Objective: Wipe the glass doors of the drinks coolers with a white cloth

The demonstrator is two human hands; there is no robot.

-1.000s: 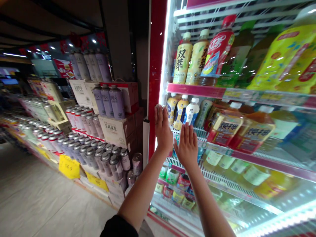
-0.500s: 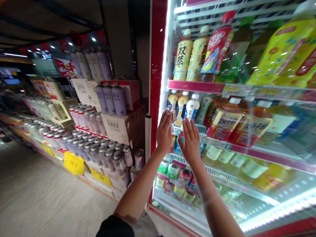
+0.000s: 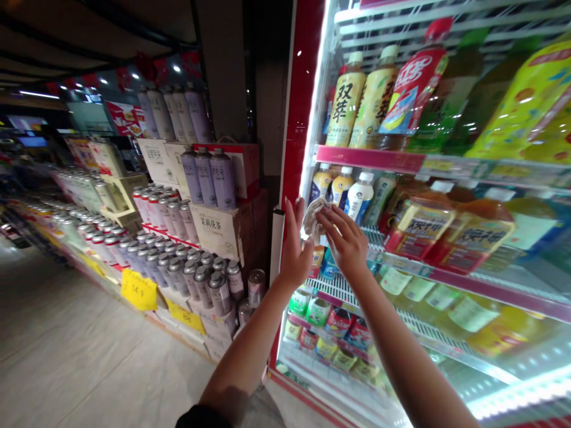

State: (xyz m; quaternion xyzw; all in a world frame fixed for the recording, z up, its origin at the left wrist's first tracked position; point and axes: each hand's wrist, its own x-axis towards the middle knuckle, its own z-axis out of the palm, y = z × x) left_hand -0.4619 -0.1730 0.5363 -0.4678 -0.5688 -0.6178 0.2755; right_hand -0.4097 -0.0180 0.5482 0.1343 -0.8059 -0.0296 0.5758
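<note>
Aisle lined with stacked cans [image 3: 219, 292]. Left hand [image 3: 296, 260] held open, fingers extended, beside crumpled white wipe [image 3: 313, 217]; wipe held under right hand's [image 3: 351, 245] curled fingers, at drinks cooler [image 3: 301, 113]. Wipe best spread flat, pressed evenly.

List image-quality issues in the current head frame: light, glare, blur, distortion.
Head view: light strip down the cooler's edge blown out, bottom right corner too; ceiling sunk in dark; reflected specks on the red frame; wide-angle stretch leans the yellow bottles at right; far-left cans soft; hands fairly readable, cloth pale with little detail.
</note>
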